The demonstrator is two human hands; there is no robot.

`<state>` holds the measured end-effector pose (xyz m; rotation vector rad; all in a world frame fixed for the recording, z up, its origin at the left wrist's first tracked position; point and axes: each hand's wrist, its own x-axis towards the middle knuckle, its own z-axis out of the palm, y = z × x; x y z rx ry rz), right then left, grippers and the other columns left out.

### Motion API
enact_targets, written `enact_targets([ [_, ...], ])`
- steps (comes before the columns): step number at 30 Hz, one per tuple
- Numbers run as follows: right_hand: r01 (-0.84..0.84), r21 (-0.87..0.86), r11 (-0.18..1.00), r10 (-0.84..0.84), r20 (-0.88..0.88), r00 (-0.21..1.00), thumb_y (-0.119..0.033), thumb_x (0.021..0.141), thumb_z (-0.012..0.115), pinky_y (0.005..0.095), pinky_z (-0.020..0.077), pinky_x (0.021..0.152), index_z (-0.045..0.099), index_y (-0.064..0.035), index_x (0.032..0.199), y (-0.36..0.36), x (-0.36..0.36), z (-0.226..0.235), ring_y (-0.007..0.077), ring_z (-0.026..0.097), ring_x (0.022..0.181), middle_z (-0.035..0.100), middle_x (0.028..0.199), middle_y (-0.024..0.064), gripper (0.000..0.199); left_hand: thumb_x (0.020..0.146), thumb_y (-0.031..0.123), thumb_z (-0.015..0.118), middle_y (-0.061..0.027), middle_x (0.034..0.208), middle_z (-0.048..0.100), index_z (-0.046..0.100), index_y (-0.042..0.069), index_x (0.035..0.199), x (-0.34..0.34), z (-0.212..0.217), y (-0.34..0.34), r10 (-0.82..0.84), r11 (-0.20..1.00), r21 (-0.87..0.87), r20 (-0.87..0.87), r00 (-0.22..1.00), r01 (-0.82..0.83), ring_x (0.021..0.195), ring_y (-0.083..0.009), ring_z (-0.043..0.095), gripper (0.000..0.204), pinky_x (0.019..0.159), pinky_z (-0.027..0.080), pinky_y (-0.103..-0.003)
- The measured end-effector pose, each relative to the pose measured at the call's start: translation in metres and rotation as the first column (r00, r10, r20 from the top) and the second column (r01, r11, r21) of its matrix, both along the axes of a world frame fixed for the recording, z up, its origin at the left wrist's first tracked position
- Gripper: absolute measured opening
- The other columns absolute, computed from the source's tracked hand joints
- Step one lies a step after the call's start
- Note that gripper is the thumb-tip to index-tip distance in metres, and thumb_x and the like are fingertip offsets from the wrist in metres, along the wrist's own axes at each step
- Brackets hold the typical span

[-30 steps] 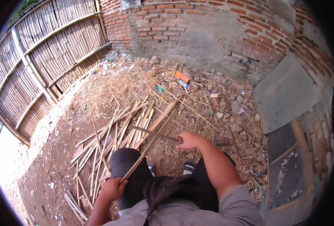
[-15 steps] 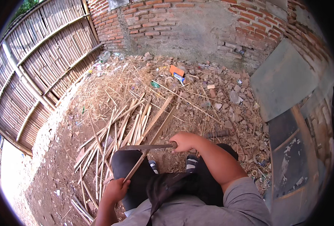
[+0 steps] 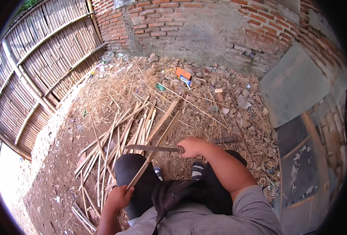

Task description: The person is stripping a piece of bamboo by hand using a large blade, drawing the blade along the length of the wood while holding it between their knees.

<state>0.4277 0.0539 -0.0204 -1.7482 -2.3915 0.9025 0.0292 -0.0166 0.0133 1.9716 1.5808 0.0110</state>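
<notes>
My right hand [image 3: 190, 147] is closed round the handle of a machete [image 3: 152, 148], whose long dark blade points left above my knees. The blade crosses a long bamboo strip [image 3: 163, 137]; whether it touches the strip I cannot tell. Near my left thigh, my left hand [image 3: 119, 196] grips the strip's lower end. From there the strip slants up and away to the right, past my left knee. A loose pile of split bamboo strips [image 3: 115, 145] lies on the ground to the left, partly hidden by my leg and left hand.
A brick wall [image 3: 173, 29] closes the far side, and a bamboo fence [image 3: 44, 58] stands on the left. Grey panels [image 3: 296, 84] lean at the right. Rubble, dry straw and litter cover the ground, with an orange piece [image 3: 183, 73] by the wall.
The machete blade has risen slightly at its tip along the bamboo strip. Both hands keep their grips and have hardly moved.
</notes>
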Motion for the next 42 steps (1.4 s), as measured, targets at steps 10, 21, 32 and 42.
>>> enact_targets([
  [10, 0.393, -0.223, 0.892, -0.432, -0.167, 0.886, -0.044, 0.077, 0.079, 0.0404, 0.0536, 0.08, 0.063, -0.0002, 0.122, 0.022, 0.047, -0.019, 0.0297, 0.069, 0.088, 0.071, 0.1, 0.0154, 0.064, 0.097, 0.037, 0.056, -0.0221, 0.079, 0.069, 0.069, 0.001, 0.086, 0.003, 0.005, -0.002, -0.038, 0.997, 0.06, -0.005, 0.999, 0.038, 0.082, -0.0407, 0.068, 0.039, 0.075, 0.053, -0.048],
  [21, 0.014, 0.027, 1.0, -0.015, 0.024, 1.0, -0.039, 0.075, 0.079, 0.0431, 0.0532, 0.085, 0.068, -0.0069, 0.118, 0.003, 0.005, -0.008, 0.034, 0.069, 0.098, 0.072, 0.102, 0.0177, 0.054, 0.097, 0.037, 0.056, -0.0207, 0.079, 0.07, 0.07, 0.002, 0.086, 0.001, -0.002, -0.003, -0.032, 0.998, 0.057, -0.007, 0.999, 0.033, 0.081, -0.0402, 0.069, 0.039, 0.075, 0.053, -0.048],
  [32, 0.206, -0.088, 0.975, -0.213, -0.087, 0.973, -0.042, 0.075, 0.078, 0.0429, 0.0518, 0.082, 0.07, -0.0067, 0.111, 0.014, 0.037, -0.019, 0.0325, 0.068, 0.095, 0.071, 0.098, 0.0167, 0.051, 0.097, 0.037, 0.056, -0.0203, 0.079, 0.07, 0.07, 0.002, 0.086, 0.004, 0.004, -0.002, -0.039, 0.998, 0.057, 0.006, 0.999, 0.039, 0.083, -0.0396, 0.069, 0.039, 0.076, 0.053, -0.047],
  [42, 0.224, -0.086, 0.971, -0.231, -0.09, 0.969, -0.041, 0.076, 0.078, 0.0438, 0.052, 0.082, 0.068, -0.0052, 0.108, 0.008, 0.028, -0.009, 0.0337, 0.067, 0.097, 0.07, 0.097, 0.0181, 0.049, 0.097, 0.036, 0.056, -0.0196, 0.08, 0.071, 0.071, 0.002, 0.088, 0.002, 0.002, -0.002, -0.021, 0.999, 0.037, 0.006, 1.0, 0.02, 0.083, -0.0385, 0.07, 0.039, 0.077, 0.053, -0.046],
])
